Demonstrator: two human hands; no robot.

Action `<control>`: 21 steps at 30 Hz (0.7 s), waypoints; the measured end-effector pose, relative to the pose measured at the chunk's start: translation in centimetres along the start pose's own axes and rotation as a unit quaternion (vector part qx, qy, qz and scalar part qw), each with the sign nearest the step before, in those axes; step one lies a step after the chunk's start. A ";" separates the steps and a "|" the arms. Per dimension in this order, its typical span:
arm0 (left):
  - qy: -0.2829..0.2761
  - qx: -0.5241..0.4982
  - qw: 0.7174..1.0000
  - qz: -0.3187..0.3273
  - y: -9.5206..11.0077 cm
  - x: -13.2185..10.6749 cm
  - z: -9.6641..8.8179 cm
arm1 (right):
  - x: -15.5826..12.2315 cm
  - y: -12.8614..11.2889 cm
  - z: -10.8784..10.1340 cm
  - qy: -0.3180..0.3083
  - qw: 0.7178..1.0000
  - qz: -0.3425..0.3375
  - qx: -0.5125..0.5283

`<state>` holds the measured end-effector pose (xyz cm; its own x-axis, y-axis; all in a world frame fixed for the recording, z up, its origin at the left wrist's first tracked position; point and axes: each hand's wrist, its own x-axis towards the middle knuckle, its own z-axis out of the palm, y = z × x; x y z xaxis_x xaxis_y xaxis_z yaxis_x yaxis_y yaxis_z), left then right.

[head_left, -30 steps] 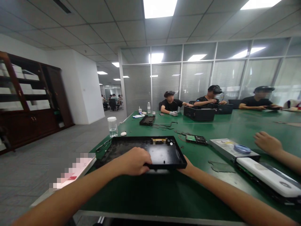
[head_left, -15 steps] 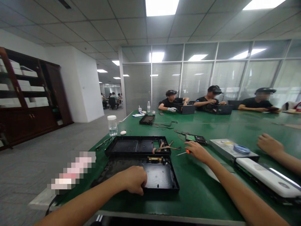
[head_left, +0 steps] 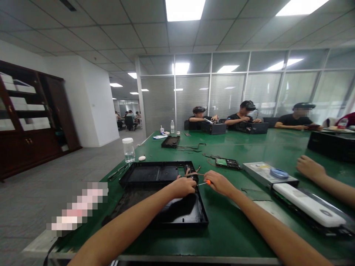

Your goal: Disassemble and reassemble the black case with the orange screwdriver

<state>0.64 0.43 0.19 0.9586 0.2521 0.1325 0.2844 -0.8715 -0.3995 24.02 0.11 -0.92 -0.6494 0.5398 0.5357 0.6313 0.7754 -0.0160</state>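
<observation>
An open black casing with two shallow halves (head_left: 155, 173) lies on the green table in front of me. My left hand (head_left: 184, 186) is closed over the right end of its near half, close to the hinge side; what its fingers hold is hidden. In my right hand (head_left: 220, 183), just beyond the casing's right edge, is a screwdriver (head_left: 208, 182) with an orange handle. Its thin shaft points left toward my left hand's fingertips. Coloured wires (head_left: 192, 173) come out of the far half, right behind both hands.
A green circuit board in a black frame (head_left: 227, 163) lies beyond my right hand. Further right are a metal box (head_left: 262, 171) with a blue roll and a white device (head_left: 307, 205). A co-worker's hand (head_left: 310, 168) rests there. A jar (head_left: 129, 150) stands at the back left.
My left hand has moved from the casing's front edge up and right toward the wires. My right hand has brought the screwdriver left, close to it. The view has turned slightly right.
</observation>
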 end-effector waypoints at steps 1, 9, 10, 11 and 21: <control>0.012 -0.002 1.000 0.009 -0.1 -0.1 0.3 | -0.1 0.2 0.0 0.005 1.000 0.003 0.005; 0.054 -0.123 0.991 0.014 0.7 -0.8 -0.3 | -0.1 0.4 -0.1 0.059 0.997 0.039 0.040; 0.050 -0.142 0.989 0.011 0.9 -0.8 -0.3 | -0.1 0.4 -0.1 0.063 0.996 0.041 0.043; 0.046 -0.157 0.986 0.008 1.0 -0.8 -0.2 | -0.2 0.5 0.0 0.066 0.996 0.044 0.044; 0.018 -0.049 0.998 0.036 1.2 -0.8 0.2 | -0.4 0.9 0.4 0.066 0.994 0.061 0.067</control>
<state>0.20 -0.70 -0.57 0.9749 0.1740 0.1390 0.2104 -0.9243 -0.3186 24.65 0.74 -1.51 -0.5036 0.5920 0.6292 0.6344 0.7478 -0.1958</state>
